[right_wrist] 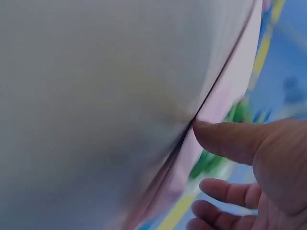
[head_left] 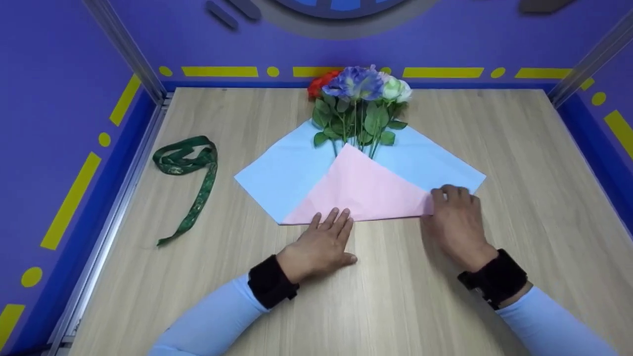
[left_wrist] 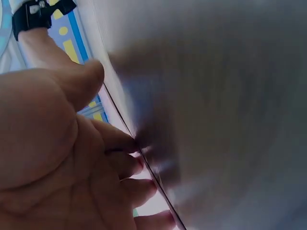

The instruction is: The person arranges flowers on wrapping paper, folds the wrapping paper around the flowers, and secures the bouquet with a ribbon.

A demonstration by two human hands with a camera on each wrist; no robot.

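A sheet of wrapping paper (head_left: 287, 173), light blue inside and pink outside, lies on the table with its near corner folded up into a pink flap (head_left: 366, 190). My left hand (head_left: 321, 244) lies spread, fingertips resting on the flap along the near fold; the left wrist view shows these fingers (left_wrist: 139, 191) over the edge. At the fold's right end my right hand (head_left: 457, 220) pinches the paper, with its thumb (right_wrist: 230, 139) at the edge in the right wrist view. Artificial flowers (head_left: 356, 84) in red, purple and white lie on the sheet, lower stems hidden under the flap.
A dark green patterned ribbon (head_left: 198, 198), loosely coiled at its far end, lies left of the paper on the wood-grain table (head_left: 385, 301). Blue-purple panels (head_left: 44, 74) with yellow marks stand around the back and sides. The flower heads reach the table's far edge.
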